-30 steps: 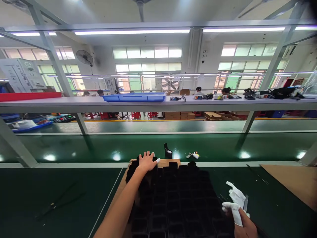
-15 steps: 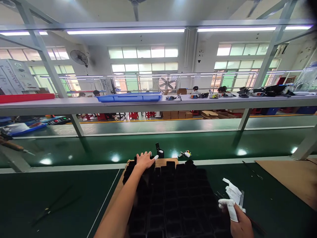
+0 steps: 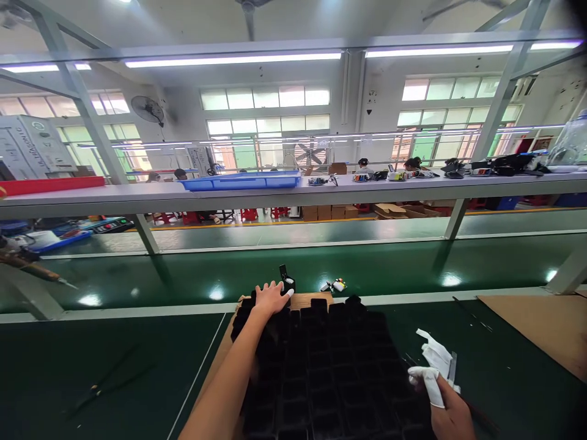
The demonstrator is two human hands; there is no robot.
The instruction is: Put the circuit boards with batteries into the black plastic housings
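A black tray [image 3: 330, 366] with several square cells lies on a brown cardboard sheet [image 3: 300, 299] in front of me. My left hand [image 3: 270, 298] stretches forward and rests, fingers spread, on the tray's far left corner; one fingertip wears a white cot. My right hand [image 3: 447, 406], at the tray's near right edge, has a white cot on a finger and grips a white cloth [image 3: 435, 354] together with a thin metal tool. A small black part [image 3: 287, 281] stands just beyond my left fingertips.
A green conveyor belt [image 3: 183, 275] runs across behind the tray, with small parts [image 3: 334, 285] on it. Cardboard [image 3: 536, 321] lies at the right, dark tweezers [image 3: 105, 385] at the left. A shelf above carries a blue tray [image 3: 243, 180]. People work in the distance.
My left hand has stayed on the tray's far corner and my right hand has shifted slightly. The view has drifted a little to the right.
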